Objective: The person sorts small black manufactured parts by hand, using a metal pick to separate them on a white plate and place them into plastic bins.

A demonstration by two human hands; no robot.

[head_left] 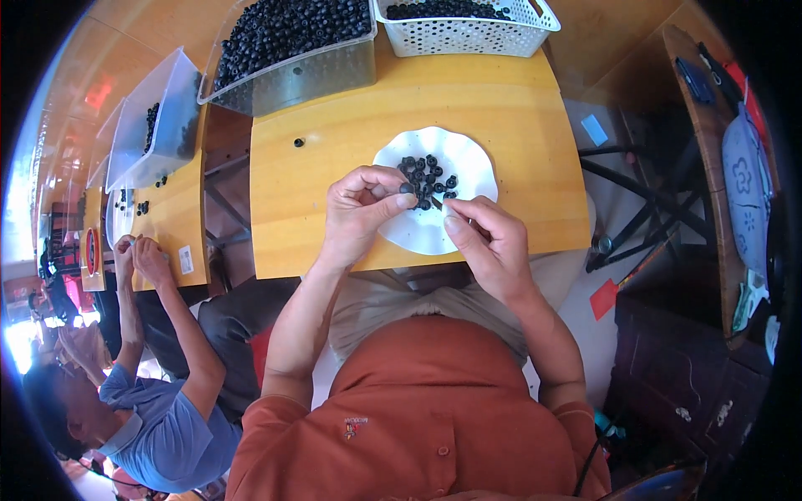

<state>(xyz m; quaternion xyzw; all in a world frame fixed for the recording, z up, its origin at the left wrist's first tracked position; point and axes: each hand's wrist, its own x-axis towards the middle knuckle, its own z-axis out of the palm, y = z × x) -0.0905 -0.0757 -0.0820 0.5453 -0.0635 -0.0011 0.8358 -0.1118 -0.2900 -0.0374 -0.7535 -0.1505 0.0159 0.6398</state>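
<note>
My left hand (357,213) is closed, pinching a small black bead-like piece (407,189) between thumb and fingertips over the left side of a white wavy-rimmed plate (430,239). Several similar small round black pieces (431,171), some showing a hole, lie on the plate. My right hand (494,244) hovers at the plate's right side, thumb and index finger pressed together. Something small and thin shows at its fingertips, close to the left hand's piece; I cannot make out its kind.
A clear bin (317,81) heaped with black pieces and a white perforated basket (468,39) stand at the table's far edge. One loose black piece (299,143) lies on the yellow table (334,242). To the left, a co-worker (171,426) handles something at another table beside a clear bin (167,125).
</note>
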